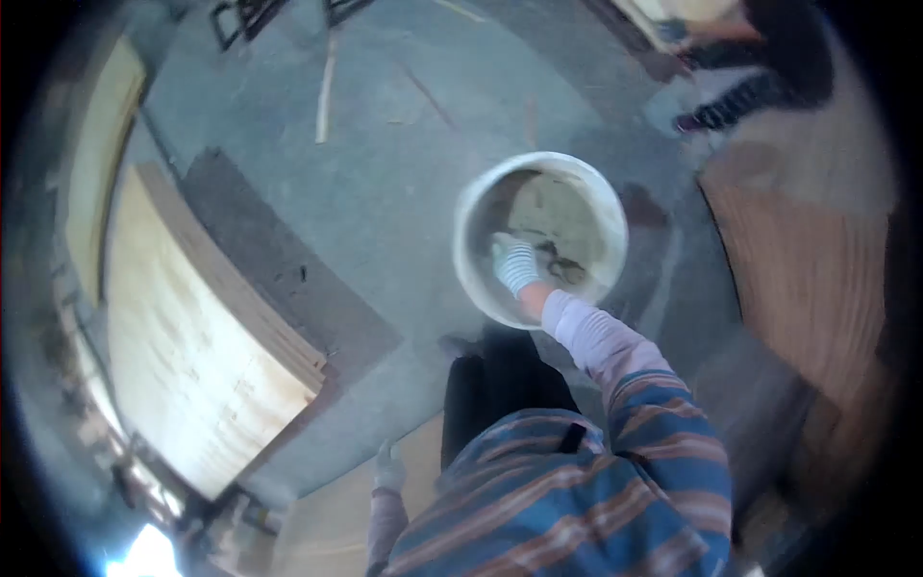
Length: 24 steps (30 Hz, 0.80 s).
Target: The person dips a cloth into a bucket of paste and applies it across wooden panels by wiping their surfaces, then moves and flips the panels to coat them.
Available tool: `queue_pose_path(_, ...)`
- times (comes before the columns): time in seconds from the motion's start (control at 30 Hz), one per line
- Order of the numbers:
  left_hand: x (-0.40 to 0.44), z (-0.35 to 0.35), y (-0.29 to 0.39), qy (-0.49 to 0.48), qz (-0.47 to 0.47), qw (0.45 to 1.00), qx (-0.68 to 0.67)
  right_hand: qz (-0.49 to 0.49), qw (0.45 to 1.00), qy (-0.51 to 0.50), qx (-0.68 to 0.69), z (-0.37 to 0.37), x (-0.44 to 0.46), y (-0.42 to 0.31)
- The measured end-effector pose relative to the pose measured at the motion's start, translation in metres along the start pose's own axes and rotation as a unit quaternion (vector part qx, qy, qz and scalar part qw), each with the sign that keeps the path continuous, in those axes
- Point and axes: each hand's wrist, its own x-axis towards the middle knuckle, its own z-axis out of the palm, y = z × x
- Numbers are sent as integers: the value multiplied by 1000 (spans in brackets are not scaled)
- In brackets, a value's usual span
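A round white bucket (pixel 466 260) stands on the floor in front of me, holding a greyish-beige material (pixel 562 212) with dark marks or strands on it. My right hand (pixel 514 262), in a pale glove with a striped cuff, reaches inside the bucket near its left wall. Its fingers look closed; what they hold, if anything, is hidden. Low in the view, my left hand (pixel 389 468), also gloved, hangs at my side over a light wooden board (pixel 332 510). Small and blurred, it seems to have its fingers stretched out.
On the left stands a thick stack of plywood sheets (pixel 192 337), with another pale panel (pixel 101 173) behind it. Brown sheets (pixel 808 260) lie to the right. Thin wood strips (pixel 327 91) lie on the grey floor. Another person's shoe (pixel 707 120) shows at the upper right.
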Motion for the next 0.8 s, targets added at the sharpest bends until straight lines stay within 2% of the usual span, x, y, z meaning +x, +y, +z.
queue_pose_path(0.03,-4,3,-2,14,9,1000,11,0,999,-16,-51,38,19,16)
queue_pose_path(0.07,-13,6,-5,44,6,999,18,-52,954,-131,-263,38,33,5)
queue_pose_path(0.1,-25,11,-6,62,10,996,-61,-78,946,-140,-282,51,50,3)
queue_pose_path(0.17,-49,36,-25,107,-29,993,-40,-88,949,-146,-264,75,77,5)
queue_pose_path(0.23,-82,42,-44,94,-96,991,-13,-54,965,-159,-203,88,90,15)
queue_pose_path(0.27,-98,45,-46,69,-138,988,-6,-12,977,-165,-131,94,90,24)
queue_pose_path(0.3,-106,48,-43,41,-171,984,-3,51,985,-164,6,100,89,39)
queue_pose_path(0.33,-104,42,-40,-8,-151,988,37,149,947,-164,234,107,86,49)
queue_pose_path(0.37,-110,28,-40,-56,-135,987,74,264,821,-158,481,105,77,49)
queue_pose_path(0.4,-111,21,-49,-80,-133,985,75,333,723,-155,585,100,68,53)
queue_pose_path(0.43,-111,15,-58,-104,-131,983,77,372,666,-166,625,92,58,57)
queue_pose_path(0.47,-98,15,-77,-102,-142,984,45,389,642,-178,636,83,47,62)
queue_pose_path(0.5,-88,14,-100,-64,-129,989,25,394,638,-182,636,66,36,65)
queue_pose_path(0.53,-75,17,-122,-25,-154,988,-6,386,650,-189,627,47,26,72)
queue_pose_path(0.57,-61,19,-143,16,-176,984,-38,244,783,-209,533,35,29,107)
queue_pose_path(0.6,-47,21,-161,61,-231,968,-82,238,771,-201,556,4,16,98)
queue_pose_path(0.7,-26,-20,-188,67,-247,957,-137,182,746,-178,615,-96,-15,65)
queue_pose_path(0.77,-1,-28,-236,85,-188,972,-110,107,764,-168,614,-134,-46,8)
queue_pose_path(0.8,7,-31,-262,87,-160,979,-92,74,797,-148,582,-138,-68,-29)
